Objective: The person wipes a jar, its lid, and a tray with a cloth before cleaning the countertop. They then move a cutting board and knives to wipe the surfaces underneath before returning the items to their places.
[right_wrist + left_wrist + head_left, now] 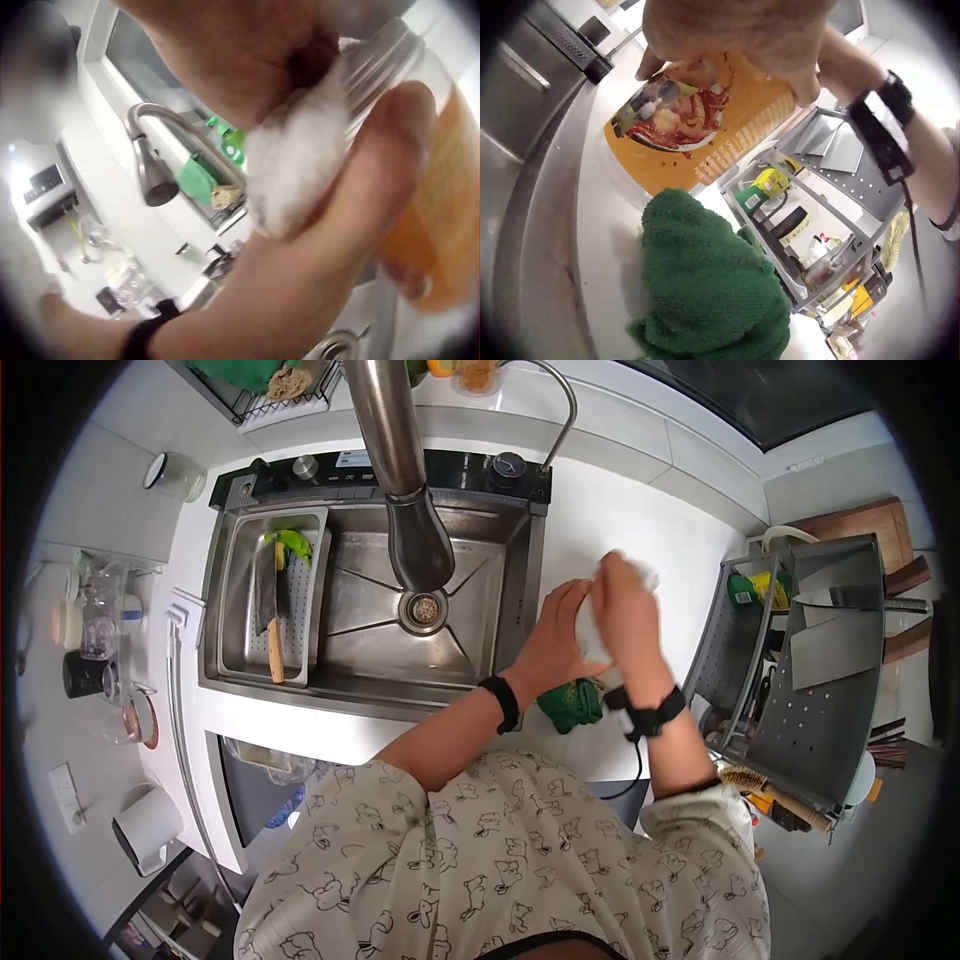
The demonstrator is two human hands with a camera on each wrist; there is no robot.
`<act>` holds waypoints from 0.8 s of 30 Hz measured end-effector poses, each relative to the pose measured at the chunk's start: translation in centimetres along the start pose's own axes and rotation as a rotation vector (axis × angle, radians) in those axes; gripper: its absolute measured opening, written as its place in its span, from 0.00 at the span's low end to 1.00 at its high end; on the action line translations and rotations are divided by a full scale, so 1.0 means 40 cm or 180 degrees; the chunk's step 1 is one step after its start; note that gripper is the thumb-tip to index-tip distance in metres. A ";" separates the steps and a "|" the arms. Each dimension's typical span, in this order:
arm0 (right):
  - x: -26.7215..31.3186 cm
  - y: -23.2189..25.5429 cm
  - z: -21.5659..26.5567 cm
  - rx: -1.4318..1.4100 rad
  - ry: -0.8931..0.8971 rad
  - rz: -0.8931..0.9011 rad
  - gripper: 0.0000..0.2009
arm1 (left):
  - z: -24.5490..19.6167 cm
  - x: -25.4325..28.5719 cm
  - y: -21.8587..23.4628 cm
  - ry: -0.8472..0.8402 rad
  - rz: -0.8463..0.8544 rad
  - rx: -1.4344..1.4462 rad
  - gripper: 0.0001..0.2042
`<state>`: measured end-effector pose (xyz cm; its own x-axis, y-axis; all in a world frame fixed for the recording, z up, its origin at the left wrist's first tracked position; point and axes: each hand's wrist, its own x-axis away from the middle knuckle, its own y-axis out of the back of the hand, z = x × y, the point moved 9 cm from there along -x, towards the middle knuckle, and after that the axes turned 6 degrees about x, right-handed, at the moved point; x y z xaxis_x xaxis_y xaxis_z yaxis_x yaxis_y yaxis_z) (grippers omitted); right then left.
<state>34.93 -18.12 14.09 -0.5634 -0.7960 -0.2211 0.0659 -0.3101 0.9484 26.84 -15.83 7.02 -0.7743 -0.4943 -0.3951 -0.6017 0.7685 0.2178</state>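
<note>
The left hand (557,640) curls its fingers round an orange-labelled clear plastic jar (705,127) above the white worktop (620,510), right of the steel sink (340,610). The right hand (625,620) pinches a white cloth (296,165) against its threaded mouth. Best wipe with the jar gripped firmly; a crumpled green towel (570,705) and grey dish rack (820,660) crowd close.

Green cloth (571,705), sink (340,680), faucet (405,490)

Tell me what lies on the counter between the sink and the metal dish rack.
In the head view, both hands hold an orange-labelled jar there, the right hand pressing a white cloth to it. A green cloth lies just below, between sink and dish rack.
</note>
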 end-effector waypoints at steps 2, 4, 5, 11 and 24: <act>-0.005 0.028 -0.069 0.0078 -0.0433 -0.0102 0.05 | -0.007 -0.006 -0.004 0.0138 0.0263 0.0044 0.48; 0.069 0.036 -0.059 0.0301 -0.0505 -0.0082 0.05 | -0.010 0.014 -0.017 0.0064 0.0401 0.0152 0.46; 0.103 0.033 -0.053 0.0322 -0.0604 0.0032 0.05 | 0.008 0.017 -0.018 0.0068 0.0377 0.0148 0.46; 0.036 -0.004 0.009 0.0031 -0.0209 0.0197 0.05 | -0.003 0.018 -0.008 0.0037 0.0063 0.0158 0.45; 0.153 0.143 -0.309 -0.4359 -0.2504 -0.0934 0.07 | -0.043 -0.010 0.000 -0.0069 0.0608 0.0302 0.44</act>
<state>42.05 -31.19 15.37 -0.9234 -0.3100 0.2261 0.2929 -0.9502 -0.1068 26.81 -16.33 8.71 -0.8675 -0.3278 -0.3742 -0.4224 0.8827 0.2059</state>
